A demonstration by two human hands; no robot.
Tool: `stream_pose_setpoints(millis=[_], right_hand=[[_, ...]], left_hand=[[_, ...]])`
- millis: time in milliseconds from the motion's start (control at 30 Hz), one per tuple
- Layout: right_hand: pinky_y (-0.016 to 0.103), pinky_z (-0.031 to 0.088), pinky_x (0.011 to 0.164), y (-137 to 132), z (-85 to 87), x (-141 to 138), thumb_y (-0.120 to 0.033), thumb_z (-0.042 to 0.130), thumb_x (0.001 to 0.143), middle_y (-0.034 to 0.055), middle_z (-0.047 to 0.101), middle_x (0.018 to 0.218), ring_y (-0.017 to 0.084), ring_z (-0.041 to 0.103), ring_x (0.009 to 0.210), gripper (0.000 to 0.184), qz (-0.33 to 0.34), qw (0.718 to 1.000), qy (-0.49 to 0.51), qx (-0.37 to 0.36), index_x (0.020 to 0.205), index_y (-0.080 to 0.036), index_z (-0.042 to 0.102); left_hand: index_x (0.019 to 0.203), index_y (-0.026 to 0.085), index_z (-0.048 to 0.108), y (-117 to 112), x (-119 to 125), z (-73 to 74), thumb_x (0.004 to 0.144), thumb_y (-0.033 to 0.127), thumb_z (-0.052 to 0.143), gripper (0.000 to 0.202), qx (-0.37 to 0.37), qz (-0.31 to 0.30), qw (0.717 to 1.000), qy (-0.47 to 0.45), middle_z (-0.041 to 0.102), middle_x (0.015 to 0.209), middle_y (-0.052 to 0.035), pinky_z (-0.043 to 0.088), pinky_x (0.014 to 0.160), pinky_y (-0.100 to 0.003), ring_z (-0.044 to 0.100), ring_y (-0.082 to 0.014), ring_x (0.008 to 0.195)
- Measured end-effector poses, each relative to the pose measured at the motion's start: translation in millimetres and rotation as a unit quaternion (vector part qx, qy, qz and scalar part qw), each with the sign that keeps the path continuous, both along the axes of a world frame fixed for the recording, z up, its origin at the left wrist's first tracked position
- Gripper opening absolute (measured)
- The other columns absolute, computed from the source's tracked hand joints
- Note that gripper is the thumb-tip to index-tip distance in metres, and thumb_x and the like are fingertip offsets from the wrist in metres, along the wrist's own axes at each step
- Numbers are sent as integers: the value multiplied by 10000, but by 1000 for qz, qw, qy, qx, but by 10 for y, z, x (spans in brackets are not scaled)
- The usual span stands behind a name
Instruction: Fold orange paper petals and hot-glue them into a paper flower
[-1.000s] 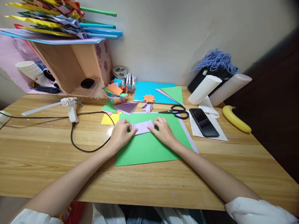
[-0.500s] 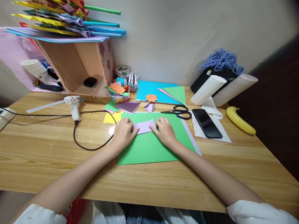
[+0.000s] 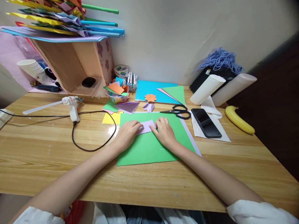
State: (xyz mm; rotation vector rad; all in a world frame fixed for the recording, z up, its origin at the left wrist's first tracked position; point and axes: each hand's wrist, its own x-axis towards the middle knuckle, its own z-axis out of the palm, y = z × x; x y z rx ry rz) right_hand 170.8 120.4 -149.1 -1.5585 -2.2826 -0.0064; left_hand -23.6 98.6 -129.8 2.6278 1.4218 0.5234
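Observation:
A folded strip of lilac paper (image 3: 146,127) lies on the green sheet (image 3: 149,149) in front of me. My left hand (image 3: 128,133) has its fingers together over the left part of the strip, covering that end. The thumb and bent fingers of my right hand (image 3: 165,132) pinch the strip's right end. Just beyond are a small folded lilac paper piece (image 3: 149,107) and a purple paper triangle (image 3: 128,107). Black-handled scissors (image 3: 178,111) rest at the green sheet's far edge.
On the left, a glue gun (image 3: 73,109) trails a looped black cord (image 3: 80,146). A tub of paper scraps (image 3: 116,96) and a blue sheet (image 3: 142,90) with an orange paper flower (image 3: 150,97) stand farther back. Rightward are a phone (image 3: 206,123), paper rolls (image 3: 207,89) and a banana (image 3: 239,119).
My left hand has slid right along the lilac strip, covering more of it. My right hand stays at its right end. The view has shifted slightly.

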Motion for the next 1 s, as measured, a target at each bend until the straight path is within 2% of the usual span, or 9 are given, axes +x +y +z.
stream_pose_setpoints(millis=[67,167,333,567,733,1000], right_hand=[[340,393,675,5,2,0,-324,502,863,93,514,809,240,456,800,222,0,1000,-12,-1,697,-177,518],[341,391,690,17,1,0,-309,491,870,99,518,817,240,460,806,217,5,1000,-30,-7,707,-171,527],[336,386,665,28,-8,0,-294,477,874,93,523,806,237,469,793,214,4,999,-35,-2,707,-173,531],[312,374,647,14,19,-20,-277,484,870,86,536,821,227,478,805,187,-5,999,-53,-2,727,-170,541],[309,368,642,12,19,-26,-277,483,867,82,536,825,226,477,806,182,-8,998,-60,2,729,-174,543],[323,383,678,7,-6,-39,-266,462,869,100,525,846,238,470,815,163,-12,999,-52,-1,760,-166,530]], left_hand=[[1054,199,566,-7,3,5,900,161,378,246,-11,-42,999,-7,599,1048,-53,435,771,-305,547,-184,939],[1099,214,569,-14,0,30,904,156,362,290,-12,-57,998,-6,602,1094,-52,446,784,-310,553,-186,975],[1080,220,595,-33,17,59,907,204,377,279,-26,-34,999,7,631,1046,-43,455,730,-302,568,-192,946],[997,213,601,-32,82,2,888,276,424,218,-24,11,999,-47,604,901,-38,409,669,-290,530,-181,836],[943,219,597,16,98,-32,841,313,515,161,-42,25,995,-89,571,884,-26,402,696,-297,501,-182,821],[905,211,602,42,104,-43,809,343,558,169,-53,35,990,-126,553,870,-26,399,714,-304,499,-185,839]])
